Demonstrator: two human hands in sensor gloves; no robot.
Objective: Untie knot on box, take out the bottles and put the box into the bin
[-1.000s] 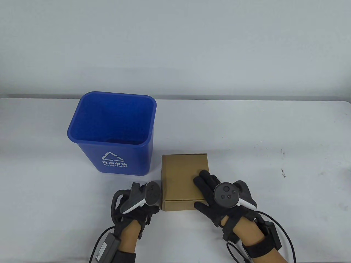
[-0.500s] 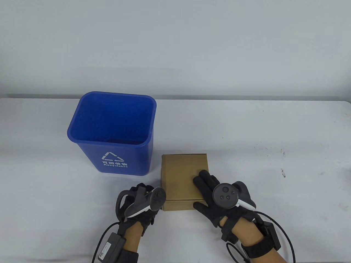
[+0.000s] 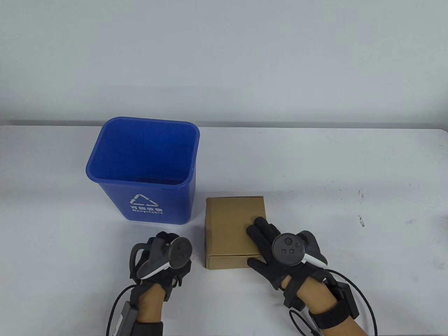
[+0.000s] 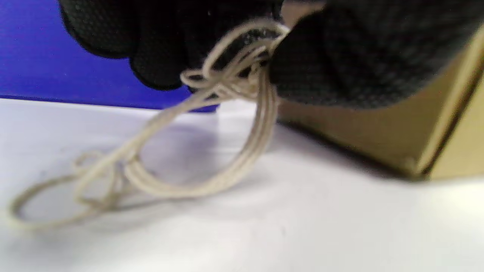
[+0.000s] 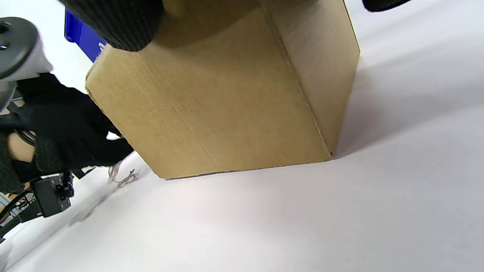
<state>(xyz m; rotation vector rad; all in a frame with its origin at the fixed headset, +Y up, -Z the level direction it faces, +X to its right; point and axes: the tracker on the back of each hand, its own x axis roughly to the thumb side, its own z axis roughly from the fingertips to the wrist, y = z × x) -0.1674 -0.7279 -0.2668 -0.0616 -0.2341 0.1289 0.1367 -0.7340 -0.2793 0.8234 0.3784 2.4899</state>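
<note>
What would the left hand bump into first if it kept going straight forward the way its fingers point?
Probably the blue bin. The left hand, pinching the string, seems to point up-table toward the bin's front wall, but depth is unclear.

Plain brown cardboard box, closed, flat on table, just right of upright blue plastic recycling bin; off-white string loose beside box.
</note>
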